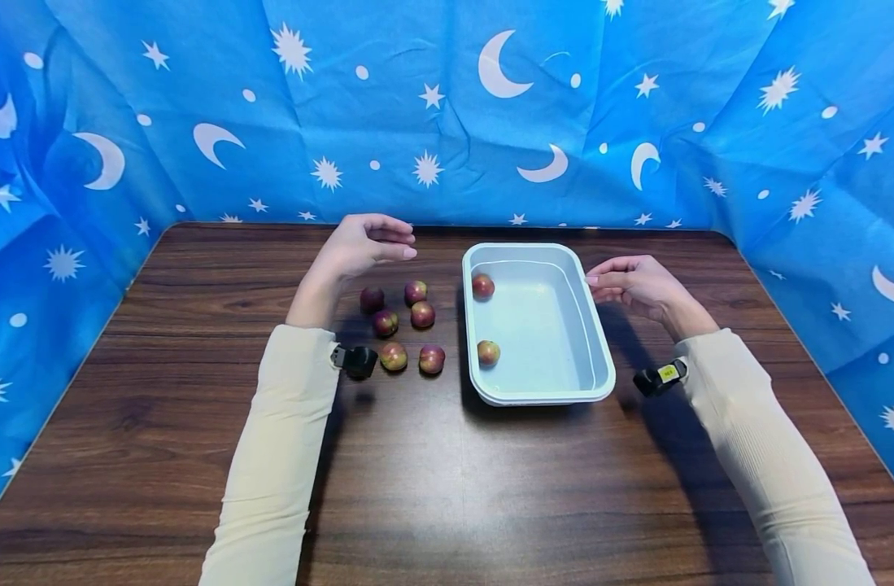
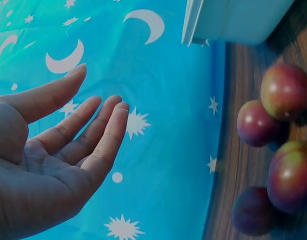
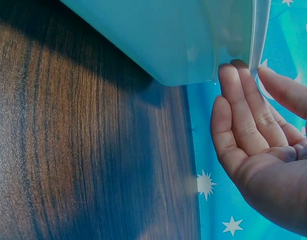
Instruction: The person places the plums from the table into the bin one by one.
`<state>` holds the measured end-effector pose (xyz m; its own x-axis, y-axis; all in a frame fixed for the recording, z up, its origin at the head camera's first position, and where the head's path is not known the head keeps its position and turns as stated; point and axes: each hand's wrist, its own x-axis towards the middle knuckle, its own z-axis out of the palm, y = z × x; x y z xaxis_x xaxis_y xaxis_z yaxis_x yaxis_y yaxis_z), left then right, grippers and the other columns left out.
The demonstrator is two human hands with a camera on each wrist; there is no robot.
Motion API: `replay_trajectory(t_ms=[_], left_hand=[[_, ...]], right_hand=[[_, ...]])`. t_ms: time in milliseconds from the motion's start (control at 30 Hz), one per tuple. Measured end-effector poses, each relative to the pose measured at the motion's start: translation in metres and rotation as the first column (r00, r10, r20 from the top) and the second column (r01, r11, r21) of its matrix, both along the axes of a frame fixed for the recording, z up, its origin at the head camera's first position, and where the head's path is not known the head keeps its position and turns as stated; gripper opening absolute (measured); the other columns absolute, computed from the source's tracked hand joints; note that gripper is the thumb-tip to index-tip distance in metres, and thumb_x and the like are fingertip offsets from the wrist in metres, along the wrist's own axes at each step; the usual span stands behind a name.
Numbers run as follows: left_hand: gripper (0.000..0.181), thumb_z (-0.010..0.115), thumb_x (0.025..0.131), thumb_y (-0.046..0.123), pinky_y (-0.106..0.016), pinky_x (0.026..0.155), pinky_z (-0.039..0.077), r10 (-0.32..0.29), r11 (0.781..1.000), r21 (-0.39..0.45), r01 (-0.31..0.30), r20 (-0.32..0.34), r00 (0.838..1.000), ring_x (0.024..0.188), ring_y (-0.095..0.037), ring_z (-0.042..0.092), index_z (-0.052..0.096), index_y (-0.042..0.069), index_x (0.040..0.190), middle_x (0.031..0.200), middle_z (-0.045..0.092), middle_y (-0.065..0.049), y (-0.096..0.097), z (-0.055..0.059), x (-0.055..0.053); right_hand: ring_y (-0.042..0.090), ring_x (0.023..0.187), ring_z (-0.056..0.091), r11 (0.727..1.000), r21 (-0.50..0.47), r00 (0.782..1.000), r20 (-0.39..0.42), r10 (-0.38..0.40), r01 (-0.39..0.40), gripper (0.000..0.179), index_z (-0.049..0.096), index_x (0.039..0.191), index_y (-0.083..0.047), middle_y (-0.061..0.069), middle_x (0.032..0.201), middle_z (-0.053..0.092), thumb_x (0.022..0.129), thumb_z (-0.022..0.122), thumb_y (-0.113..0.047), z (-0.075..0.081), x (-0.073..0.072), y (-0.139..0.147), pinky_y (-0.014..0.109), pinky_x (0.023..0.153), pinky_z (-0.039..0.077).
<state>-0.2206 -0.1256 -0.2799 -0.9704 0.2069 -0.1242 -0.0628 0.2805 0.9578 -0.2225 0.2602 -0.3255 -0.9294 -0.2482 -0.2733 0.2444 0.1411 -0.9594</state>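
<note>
In the head view my left hand [image 1: 364, 247] hovers beyond a group of several reddish-purple plums [image 1: 422, 315] on the table. Its fingers are loosely bent and hold nothing; the left wrist view shows a gap between thumb and fingers, with the plums [image 2: 286, 91] off to the right. A white plastic tub [image 1: 540, 397] stands to the right of the group. Inside, along its left wall, lie two plums, a far one [image 1: 482, 286] and a near one [image 1: 488, 352]. My right hand [image 3: 258, 135] pinches the tub's right rim between thumb and fingers.
The dark wood-grain table [image 1: 432, 505] carries all of this. A blue cloth [image 1: 447, 114] with white moons and stars hangs behind and at both sides of the table. A dark strap-on camera [image 1: 357, 361] sits on the left wrist, another [image 1: 660, 378] on the right.
</note>
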Motion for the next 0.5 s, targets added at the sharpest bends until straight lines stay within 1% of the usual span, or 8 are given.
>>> replay_trajectory(t_ms=[133,233,333,500], left_hand=[[0.036,0.066,0.083,0.004,-0.033,0.084,0.049,0.018,1.000,-0.010,-0.017,0.005,1.000,0.089,-0.017,0.061,0.056,-0.004,0.116,0.114,0.057,-0.021,-0.008,-0.003,0.001],[0.036,0.066,0.083,0.008,-0.034,0.085,0.047,0.035,0.999,-0.037,-0.034,0.014,0.999,0.093,-0.018,0.060,0.056,-0.003,0.116,0.116,0.056,-0.020,-0.013,-0.005,0.002],[0.037,0.066,0.084,0.009,-0.035,0.087,0.046,0.051,0.998,-0.046,-0.050,0.023,0.998,0.097,-0.020,0.058,0.055,-0.002,0.117,0.117,0.056,-0.020,-0.018,-0.006,0.004],[0.037,0.065,0.085,0.012,-0.036,0.088,0.046,0.063,0.996,-0.064,-0.062,0.025,0.998,0.098,-0.022,0.058,0.055,-0.002,0.118,0.116,0.056,-0.019,-0.023,-0.009,0.008]], right_hand=[[0.018,0.068,0.065,1.000,0.001,1.000,0.001,-0.002,0.002,0.008,0.069,0.086,-0.003,0.008,0.076,0.067,0.087,0.061,-0.002,0.000,0.000,0.000,0.035,0.072,0.053],[0.018,0.068,0.065,1.000,-0.003,1.000,0.005,-0.004,0.004,0.008,0.069,0.086,-0.003,0.008,0.076,0.067,0.086,0.061,-0.002,0.001,0.000,0.000,0.035,0.072,0.053],[0.018,0.068,0.065,1.000,0.004,1.000,0.006,-0.007,0.007,0.008,0.069,0.085,-0.004,0.007,0.076,0.067,0.086,0.061,-0.003,0.001,0.001,0.000,0.034,0.072,0.053],[0.018,0.068,0.065,1.000,0.020,1.000,-0.002,-0.009,0.009,0.007,0.070,0.086,-0.005,0.007,0.077,0.068,0.086,0.063,-0.005,0.001,0.001,0.000,0.034,0.072,0.053]])
